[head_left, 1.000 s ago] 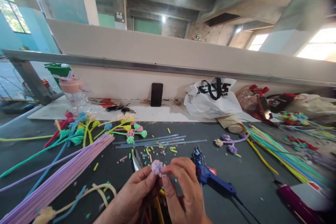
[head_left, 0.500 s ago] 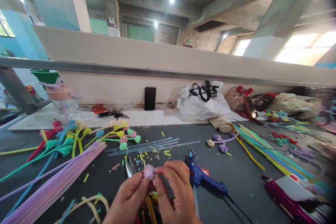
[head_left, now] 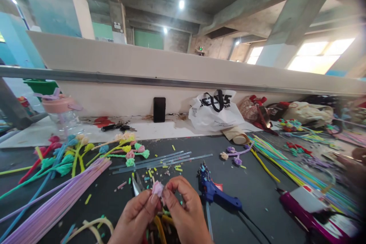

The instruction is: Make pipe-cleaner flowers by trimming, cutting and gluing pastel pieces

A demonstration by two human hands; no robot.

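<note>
**Pipe-cleaner bloom being shaped between both hands**

Pipe-cleaner bloom, a small pale pink-and-lilac fuzzy coil, is sitting low in the middle of the view, just above the dark surface and pinched from both sides. The left hand is closing thumb and forefinger on its left edge, while the right hand is curling its fingertips over the right edge, so both hands are narrowed onto the bloom rather than spread. Yellow and other coloured stems are hanging below the hands, though whether they are joined to the bloom is hidden by the fingers.

Judging by the grip, the winding or tightening of the flower head is the step in hand. The next move seems to call for a firm hold on the coil so it is not springing loose, and fine fingertip work on the outer turn.

Scissors are lying just left of the bloom, and a blue glue gun is lying just right of the right hand, its cord trailing off. Finished flowers are resting further back, near a bundle of lilac pipe cleaners and clear glue sticks, with cut scraps scattered between.
</note>
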